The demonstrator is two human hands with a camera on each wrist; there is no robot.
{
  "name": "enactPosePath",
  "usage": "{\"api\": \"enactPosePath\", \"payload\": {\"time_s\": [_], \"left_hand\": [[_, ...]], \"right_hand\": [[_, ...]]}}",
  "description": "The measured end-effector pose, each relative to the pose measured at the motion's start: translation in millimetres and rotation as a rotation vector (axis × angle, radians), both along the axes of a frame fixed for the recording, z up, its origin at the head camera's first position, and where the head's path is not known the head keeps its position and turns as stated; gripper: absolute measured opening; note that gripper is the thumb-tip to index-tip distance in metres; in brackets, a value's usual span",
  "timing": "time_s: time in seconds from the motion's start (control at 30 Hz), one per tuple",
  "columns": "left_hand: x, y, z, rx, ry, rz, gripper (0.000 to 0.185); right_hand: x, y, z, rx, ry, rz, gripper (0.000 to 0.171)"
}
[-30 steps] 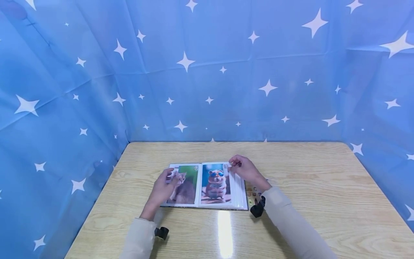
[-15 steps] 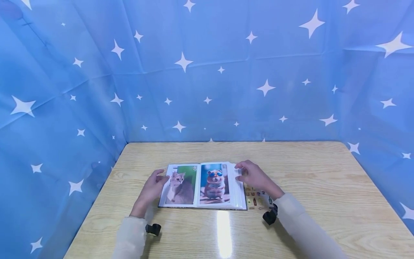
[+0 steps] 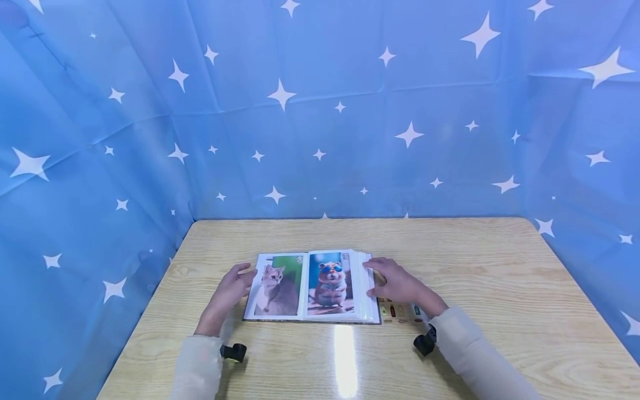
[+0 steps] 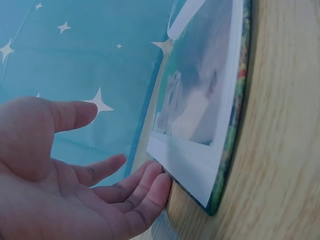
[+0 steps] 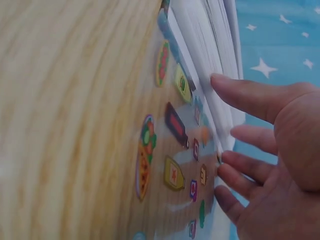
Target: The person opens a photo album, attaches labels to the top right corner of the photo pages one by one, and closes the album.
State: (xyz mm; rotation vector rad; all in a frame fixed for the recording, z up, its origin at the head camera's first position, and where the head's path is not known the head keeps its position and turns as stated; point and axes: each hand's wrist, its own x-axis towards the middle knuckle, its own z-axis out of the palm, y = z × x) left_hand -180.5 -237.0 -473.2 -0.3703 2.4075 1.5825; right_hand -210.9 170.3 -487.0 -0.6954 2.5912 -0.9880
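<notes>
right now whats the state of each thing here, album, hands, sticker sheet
photo album: open, flat on the table, cat and hamster pages showing
left hand: open, fingertips at the album's left edge
right hand: open, fingers at the right page stack
sticker sheet: flat beside the album, partly under the right hand

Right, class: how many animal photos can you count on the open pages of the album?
2. A cat photo lies on the left page beside the left hand; a hamster photo lies on the right page by the right hand. Further pages may hide more.

a makeshift recording booth: star-printed blue cloth (image 3: 320,111) walls in a wooden table (image 3: 475,266).
</notes>
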Motion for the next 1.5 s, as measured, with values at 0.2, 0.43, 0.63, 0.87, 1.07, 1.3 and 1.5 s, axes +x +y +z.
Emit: {"api": "enactPosePath", "payload": {"time_s": [0.2, 0.43, 0.63, 0.87, 1.07, 1.3, 1.5], "left_hand": [[0.6, 0, 1.0, 0.043, -0.016, 0.022, 0.059], [-1.7, 0, -0.9, 0.102, 0.002, 0.039, 0.058], [-1.6, -1, -2.5, 0.136, 0.017, 0.043, 0.06], [-2.9, -1, -1.4, 0.168, 0.019, 0.06, 0.06], [-2.7, -3, 4.1, 0.225, 0.045, 0.066, 0.067], [-3.3, 0, 14.9, 0.224, 0.146, 0.082, 0.071], [-3.3, 7, 21.5, 0.234, 0.207, 0.066, 0.073]], "right_hand": [[2.3, -2, -1.8, 0.052, 0.038, 0.022, 0.071], [5.1, 0, 1.6, 0.107, 0.042, 0.046, 0.069], [6.1, -1, 3.0, 0.127, 0.029, 0.054, 0.068], [7.1, 0, 3.8, 0.131, 0.01, 0.051, 0.069], [7.1, 0, 4.0, 0.134, -0.001, 0.052, 0.069], [8.0, 1, 5.6, 0.132, 0.004, 0.061, 0.068], [9.7, 0, 6.3, 0.145, -0.009, 0.065, 0.069]]}}
